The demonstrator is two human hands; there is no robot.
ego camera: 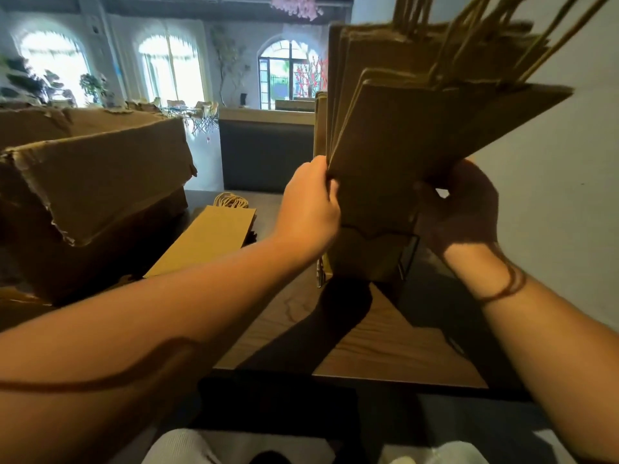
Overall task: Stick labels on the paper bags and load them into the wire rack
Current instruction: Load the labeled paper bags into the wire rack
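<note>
Several brown paper bags (402,139) with twine handles stand upright in a dark wire rack (410,252) on the wooden table, fanned and leaning right. My left hand (310,209) grips their left edge, thumb tucked between bags. My right hand (462,209) grips the nearest bag's lower right side. A flat stack of paper bags (211,239) lies on the table to the left. I see no labels.
A large torn cardboard box (90,182) fills the left of the table (385,343). A white wall rises close on the right. Behind the table stands a dark counter, with arched windows and plants farther back.
</note>
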